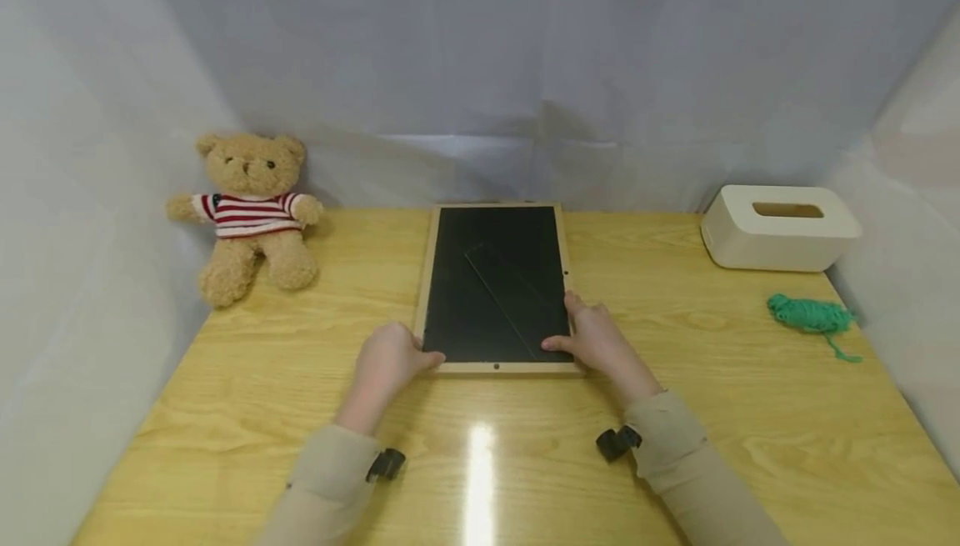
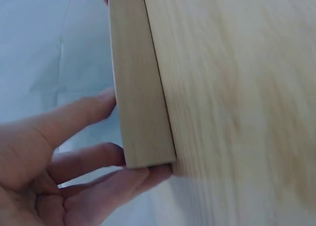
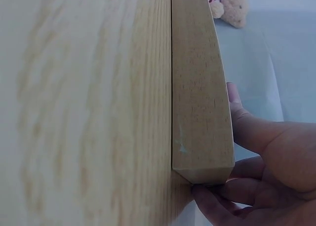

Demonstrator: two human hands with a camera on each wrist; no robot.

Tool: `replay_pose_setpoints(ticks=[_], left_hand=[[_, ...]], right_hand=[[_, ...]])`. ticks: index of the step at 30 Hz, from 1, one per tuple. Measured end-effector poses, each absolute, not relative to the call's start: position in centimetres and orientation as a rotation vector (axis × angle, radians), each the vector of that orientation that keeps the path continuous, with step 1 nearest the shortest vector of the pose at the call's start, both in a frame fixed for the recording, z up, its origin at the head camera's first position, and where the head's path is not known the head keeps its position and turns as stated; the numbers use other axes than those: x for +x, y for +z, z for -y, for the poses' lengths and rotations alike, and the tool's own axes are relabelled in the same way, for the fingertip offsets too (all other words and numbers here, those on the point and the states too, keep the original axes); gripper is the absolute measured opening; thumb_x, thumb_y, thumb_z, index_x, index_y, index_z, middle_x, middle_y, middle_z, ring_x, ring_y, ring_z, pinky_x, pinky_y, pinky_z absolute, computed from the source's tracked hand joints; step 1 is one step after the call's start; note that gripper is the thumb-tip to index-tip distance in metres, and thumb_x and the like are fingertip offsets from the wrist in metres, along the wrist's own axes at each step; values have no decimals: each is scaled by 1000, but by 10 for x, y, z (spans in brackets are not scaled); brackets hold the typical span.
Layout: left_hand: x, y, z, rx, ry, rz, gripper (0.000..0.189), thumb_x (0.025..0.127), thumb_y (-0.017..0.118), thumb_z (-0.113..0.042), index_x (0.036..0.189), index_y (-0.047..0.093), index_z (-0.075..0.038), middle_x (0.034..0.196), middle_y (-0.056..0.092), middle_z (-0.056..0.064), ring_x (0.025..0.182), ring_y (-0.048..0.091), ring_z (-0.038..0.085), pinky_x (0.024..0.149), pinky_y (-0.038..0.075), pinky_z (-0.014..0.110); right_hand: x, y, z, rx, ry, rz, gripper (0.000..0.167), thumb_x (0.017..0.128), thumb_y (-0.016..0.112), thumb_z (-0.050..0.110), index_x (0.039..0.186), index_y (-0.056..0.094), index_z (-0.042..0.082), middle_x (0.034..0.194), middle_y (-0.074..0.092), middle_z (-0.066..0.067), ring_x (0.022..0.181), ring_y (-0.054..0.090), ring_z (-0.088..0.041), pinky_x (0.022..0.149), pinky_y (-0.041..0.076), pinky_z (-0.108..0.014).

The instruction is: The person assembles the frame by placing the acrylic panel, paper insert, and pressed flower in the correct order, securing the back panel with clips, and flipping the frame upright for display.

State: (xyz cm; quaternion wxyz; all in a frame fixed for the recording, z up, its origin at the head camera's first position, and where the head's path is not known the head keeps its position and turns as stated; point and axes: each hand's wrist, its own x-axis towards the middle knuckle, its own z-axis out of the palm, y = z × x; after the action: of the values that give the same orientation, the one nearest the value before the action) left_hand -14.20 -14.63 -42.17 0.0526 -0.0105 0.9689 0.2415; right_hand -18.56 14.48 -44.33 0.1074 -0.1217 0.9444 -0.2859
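A small blackboard [image 1: 459,313] with a pale wooden frame lies on the wooden table, its far end close to the back curtain. My left hand [image 1: 387,363] grips its near left corner, the thumb over the frame and the other fingers at the side and corner. At the near right, my right hand [image 1: 602,341] holds the board's side with the thumb on the black face. Both wrist views show fingers pressed to the wooden frame edge [image 2: 140,97], which sits flat on the table. A faint, slanted rectangular outline [image 1: 501,303] shows on the black face; whether it is a clear strip I cannot tell.
At the back left sits a teddy bear [image 1: 253,217] in a red-and-white striped shirt. A white tissue box [image 1: 787,242] stands at the back right, with a bundle of green yarn [image 1: 810,314] in front of it. Pale curtains [image 1: 495,71] enclose the table's back and sides.
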Motion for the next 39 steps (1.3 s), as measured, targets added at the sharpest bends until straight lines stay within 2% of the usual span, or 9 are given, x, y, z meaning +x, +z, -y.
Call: replay_pose_setpoints(ticks=[7, 11, 15, 18, 21, 25, 29, 32, 39], left_hand=[[-140, -422, 144, -36, 697, -2980, 61, 76, 80, -32, 43, 31, -17, 40, 21, -9, 41, 17, 7, 40, 17, 21], [-137, -421, 148, -19, 770, -2930, 60, 79, 78, -28, 46, 29, -17, 43, 20, -8, 42, 17, 8, 42, 17, 22], [-134, -417, 160, 41, 868, -2854, 44, 84, 74, -22, 52, 48, -9, 49, 41, -1, 45, 37, 12, 45, 35, 25], [-136, -418, 170, 92, 946, -2814, 19, 87, 71, -18, 92, 73, 0, 84, 70, 12, 73, 65, 22, 64, 54, 36], [-138, -421, 176, 97, 968, -2811, 43, 89, 68, -18, 126, 59, 3, 107, 68, 18, 93, 66, 29, 79, 54, 45], [-143, -426, 176, 68, 914, -2820, 55, 92, 65, -27, 134, 50, 4, 105, 68, 17, 93, 65, 29, 82, 51, 49], [-148, -431, 175, 66, 874, -2807, 60, 91, 65, -35, 133, 50, 5, 100, 67, 13, 86, 63, 25, 79, 51, 46], [-152, -434, 176, 52, 882, -2775, 64, 89, 67, -37, 134, 48, 6, 95, 64, 10, 79, 58, 22, 74, 50, 42], [-161, -436, 179, 142, 1041, -2718, 69, 88, 71, -28, 140, 41, 6, 133, 50, 26, 123, 46, 40, 99, 40, 54]], right_hand=[[-186, -444, -145, -378, -836, -2784, 98, 80, 75, 38, 147, 21, -8, 90, 62, -26, 107, 49, -39, 97, 43, -47], [-185, -443, -145, -408, -853, -2774, 98, 80, 75, 40, 147, 21, -8, 139, 40, -31, 109, 50, -34, 99, 42, -47], [-186, -445, -145, -407, -898, -2745, 99, 80, 75, 40, 148, 19, -6, 148, 27, -26, 95, 55, -28, 101, 41, -46], [-187, -445, -147, -413, -899, -2747, 98, 81, 74, 41, 148, 19, -5, 147, 30, -26, 96, 55, -30, 104, 38, -47], [-189, -445, -149, -434, -874, -2757, 93, 85, 70, 43, 148, 20, -5, 130, 50, -31, 67, 53, -22, 98, 44, -44], [-194, -447, -152, -462, -853, -2813, 86, 87, 66, 44, 144, 29, -8, 114, 58, -33, 72, 60, -30, 88, 49, -46], [-205, -448, -152, -459, -844, -2842, 90, 82, 73, 43, 143, 32, -9, 143, 35, -31, 130, 33, -48, 105, 34, -54], [-213, -449, -154, -440, -886, -2803, 96, 79, 77, 42, 145, 29, -7, 145, 33, -30, 131, 32, -47, 106, 31, -55], [-221, -448, -156, -436, -994, -2793, 92, 74, 82, 39, 141, 37, -6, 134, 43, -29, 118, 43, -42, 96, 41, -54]])
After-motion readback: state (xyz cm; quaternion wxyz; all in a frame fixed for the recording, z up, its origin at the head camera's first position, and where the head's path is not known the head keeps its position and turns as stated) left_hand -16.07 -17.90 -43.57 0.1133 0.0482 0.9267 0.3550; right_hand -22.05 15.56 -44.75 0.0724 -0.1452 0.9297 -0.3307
